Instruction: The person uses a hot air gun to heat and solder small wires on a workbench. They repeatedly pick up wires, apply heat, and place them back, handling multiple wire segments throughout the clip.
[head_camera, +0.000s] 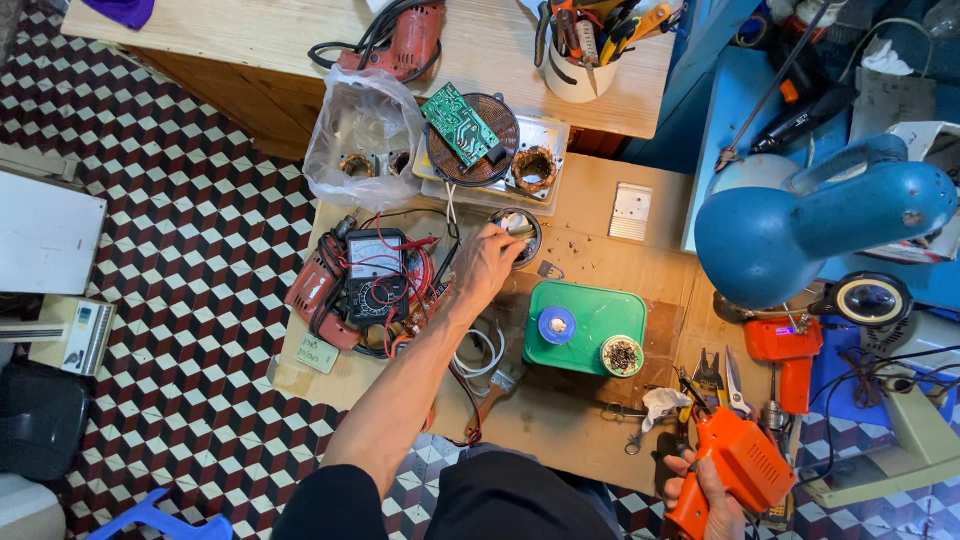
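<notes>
Soldering gun (742, 462): orange, pistol-shaped, near the front right corner of the bench, its tip pointing up and left toward the pliers (708, 374).
Right hand (705, 503): fingers wrapped closed round the soldering gun's handle from below; only the upper part of the hand shows at the frame's lower edge.
Left hand (484, 262): arm stretched forward across the bench, fingertips closed on a small round metal part (518, 232); how firmly it is pinched cannot be told.
Left of that hand: a black meter (376, 274) with red wires, lying on a red power tool.
Beyond that hand: a green circuit board (459, 124) resting on a dark round coil, beside a clear plastic bag (362, 132).
Between the two hands: a green box (590, 325) with a blue tape roll and a small cup of bits on top.
Just above the right hand: pliers, scissors (735, 383) and an orange drill (790, 350).
Far right: a blue lamp (800, 225) hanging over the bench.
</notes>
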